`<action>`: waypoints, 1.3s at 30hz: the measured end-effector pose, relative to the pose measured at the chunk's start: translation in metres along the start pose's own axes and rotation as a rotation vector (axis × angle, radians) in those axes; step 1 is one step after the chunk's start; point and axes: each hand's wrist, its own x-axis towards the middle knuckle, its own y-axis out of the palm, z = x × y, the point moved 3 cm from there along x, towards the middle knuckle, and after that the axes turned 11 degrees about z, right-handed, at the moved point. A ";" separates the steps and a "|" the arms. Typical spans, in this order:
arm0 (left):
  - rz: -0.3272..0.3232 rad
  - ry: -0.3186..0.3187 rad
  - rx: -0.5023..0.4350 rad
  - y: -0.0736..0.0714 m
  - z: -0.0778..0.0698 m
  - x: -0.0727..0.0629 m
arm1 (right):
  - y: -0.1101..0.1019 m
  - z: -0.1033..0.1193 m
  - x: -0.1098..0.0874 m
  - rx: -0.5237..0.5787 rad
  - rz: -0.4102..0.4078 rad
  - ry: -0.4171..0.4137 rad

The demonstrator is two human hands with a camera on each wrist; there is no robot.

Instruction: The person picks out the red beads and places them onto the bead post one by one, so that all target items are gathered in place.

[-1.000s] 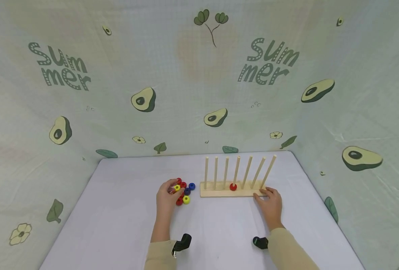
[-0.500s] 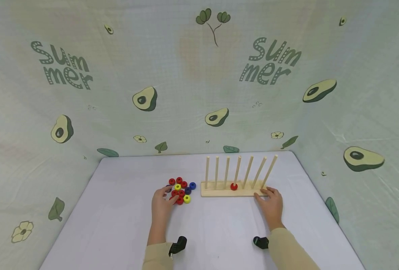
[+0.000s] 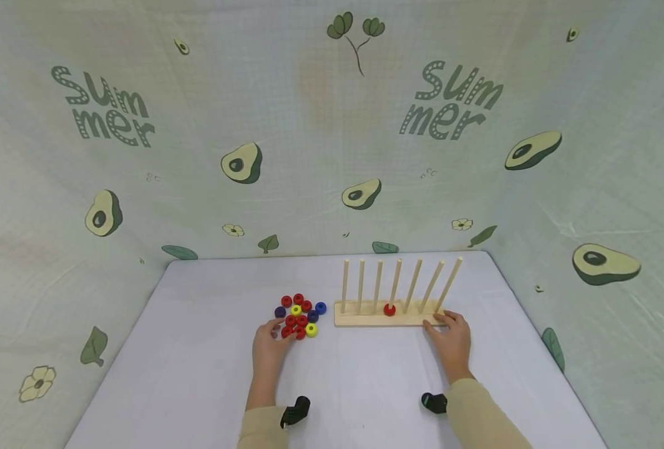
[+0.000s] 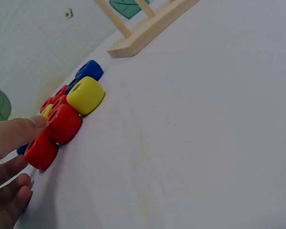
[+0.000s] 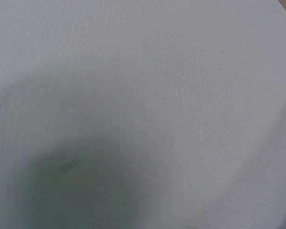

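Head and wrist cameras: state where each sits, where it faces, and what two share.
Head: worn on the head, facing forward and down at the beads and pegged board; left hand, right hand and both sleeves show.
Left wrist: on that wrist, looking across the beads to the board's end; thumb and fingers show.
Right wrist: on that wrist, facing pale tabletop; no hand discernible.
Shared by head and left wrist: beads, board, left hand.
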 end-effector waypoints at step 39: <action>-0.009 -0.032 0.052 0.001 0.005 0.001 | 0.000 0.003 0.000 -0.035 0.028 0.018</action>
